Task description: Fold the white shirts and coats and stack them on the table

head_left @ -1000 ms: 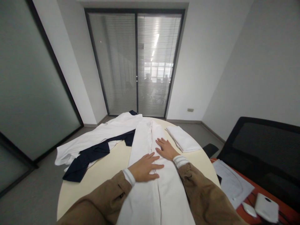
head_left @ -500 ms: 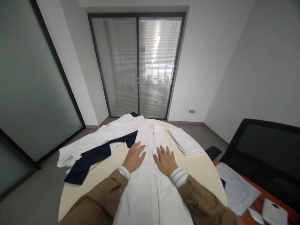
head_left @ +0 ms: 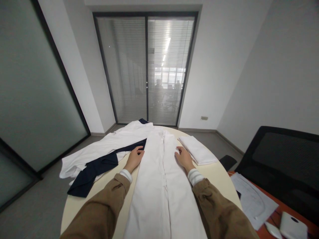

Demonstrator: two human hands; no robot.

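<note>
A long white buttoned shirt (head_left: pixel 161 186) lies flat down the middle of a round cream table (head_left: pixel 214 174). My left hand (head_left: pixel 134 158) is at the shirt's left edge, fingers curled onto the fabric border. My right hand (head_left: pixel 183 156) is at the shirt's right edge, fingers bent over that border. Both arms wear brown sleeves with striped white cuffs.
A heap of white and navy garments (head_left: pixel 99 156) lies on the table's left. A folded white cloth (head_left: pixel 198 150) sits at the right. A black chair (head_left: pixel 281 159), papers (head_left: pixel 251 199) and a white device (head_left: pixel 292 227) on an orange desk stand at right. Glass doors are behind.
Both hands have slid outward from the shirt's middle to its left and right edges, and the fingers have gone from flat to curled on the borders.
</note>
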